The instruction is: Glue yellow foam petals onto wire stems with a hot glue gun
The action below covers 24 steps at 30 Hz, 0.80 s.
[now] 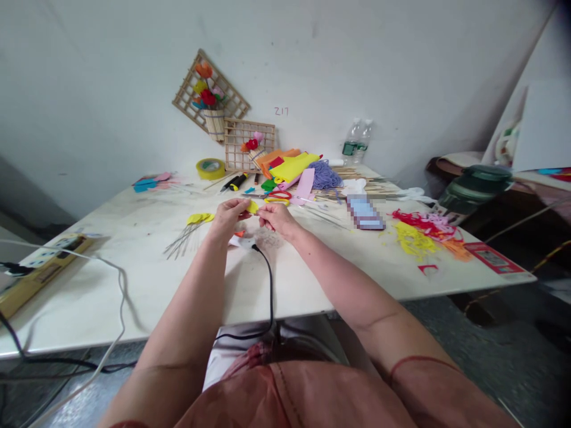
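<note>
My left hand (231, 214) and my right hand (277, 219) meet above the white table (312, 279), both pinched on a small yellow foam piece (252, 207) held between them. Just below my hands lies a white tool with a black cable (267, 279) that runs off the table's front edge. To the left of my left hand, several thin metal wires (178, 242) lie in a bundle with yellow foam petals (200, 218) at their far ends.
Red-handled scissors (277, 196), coloured foam sheets (292, 166), purple yarn (325, 176) and yellow tape (210, 168) lie behind my hands. Foam scraps (422, 232) litter the right side. A power strip (40, 267) sits at the left edge. Wooden lattices with foam flowers (209, 98) lean on the wall.
</note>
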Each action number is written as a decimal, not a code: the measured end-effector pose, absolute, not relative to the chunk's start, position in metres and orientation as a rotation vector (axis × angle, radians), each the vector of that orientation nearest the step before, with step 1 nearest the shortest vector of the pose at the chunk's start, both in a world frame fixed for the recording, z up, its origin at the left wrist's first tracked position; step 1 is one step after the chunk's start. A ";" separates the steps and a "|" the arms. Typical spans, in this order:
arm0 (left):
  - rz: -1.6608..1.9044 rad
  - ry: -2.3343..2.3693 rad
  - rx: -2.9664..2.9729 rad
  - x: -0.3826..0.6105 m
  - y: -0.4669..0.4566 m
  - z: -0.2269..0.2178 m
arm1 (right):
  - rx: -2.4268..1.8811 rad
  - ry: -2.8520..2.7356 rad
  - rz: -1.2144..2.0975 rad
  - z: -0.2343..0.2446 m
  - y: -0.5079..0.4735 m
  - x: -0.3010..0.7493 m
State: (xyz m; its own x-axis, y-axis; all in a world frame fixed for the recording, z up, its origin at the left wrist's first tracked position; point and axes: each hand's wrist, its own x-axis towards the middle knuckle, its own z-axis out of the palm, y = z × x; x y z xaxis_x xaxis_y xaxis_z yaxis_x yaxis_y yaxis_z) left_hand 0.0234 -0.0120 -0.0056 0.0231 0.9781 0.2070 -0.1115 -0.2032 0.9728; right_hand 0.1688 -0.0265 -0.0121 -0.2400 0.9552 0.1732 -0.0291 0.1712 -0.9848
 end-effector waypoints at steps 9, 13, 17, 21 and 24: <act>1.408 1.058 1.372 0.024 -0.011 -0.005 | -0.975 -1.570 1.071 -0.019 -0.021 0.168; 1.391 1.024 1.395 0.023 -0.012 -0.005 | -0.953 -1.527 1.197 -0.013 -0.025 0.168; 1.351 1.004 1.432 0.020 -0.016 -0.002 | -0.892 -1.453 1.360 -0.010 -0.029 0.169; 1.319 1.076 1.510 0.019 -0.019 0.000 | -0.877 -1.403 1.535 -0.013 -0.026 0.173; 1.269 1.121 1.505 0.021 -0.019 -0.001 | -0.876 -1.372 1.652 -0.017 -0.023 0.177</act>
